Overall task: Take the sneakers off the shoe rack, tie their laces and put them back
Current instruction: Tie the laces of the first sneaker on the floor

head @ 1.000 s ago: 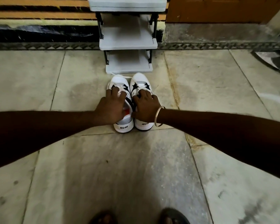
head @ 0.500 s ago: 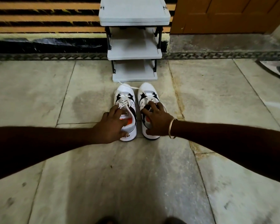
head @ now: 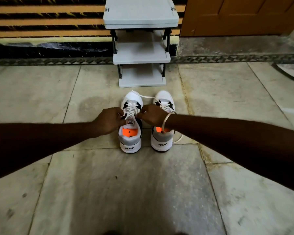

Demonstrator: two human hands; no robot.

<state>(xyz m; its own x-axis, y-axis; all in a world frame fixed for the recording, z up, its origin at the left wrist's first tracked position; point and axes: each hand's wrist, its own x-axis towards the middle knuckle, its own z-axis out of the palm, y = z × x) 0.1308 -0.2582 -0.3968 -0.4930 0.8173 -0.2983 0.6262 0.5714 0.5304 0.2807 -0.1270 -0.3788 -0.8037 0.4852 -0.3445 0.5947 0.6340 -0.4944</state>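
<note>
**Both hands at the left sneaker's laces**

A stone-tiled floor [head: 143,192] fills most of the view, with a striped wall and a wooden door [head: 241,16] behind it. Against the wall stands a grey rack [head: 141,55] of three shelves, all bare.

On the floor just in front of the rack sit two white sneakers, side by side, toes toward the rack and heels toward the person. The left sneaker [head: 130,141] and the right sneaker [head: 162,141] stand slightly apart; both show orange insoles and "AIR" on the heel.

Two bare forearms reach in from either side. The left hand [head: 109,120] and the right hand [head: 151,114] meet over the left sneaker's tongue, fingers pressed together, each pinching the laces [head: 131,108] near the top eyelets. A bangle [head: 166,120] circles the right wrist, which crosses above the right sneaker.

One loose lace end [head: 146,96] trails across between the two toes; another [head: 179,139] lies on the floor beside the right sneaker.
</note>
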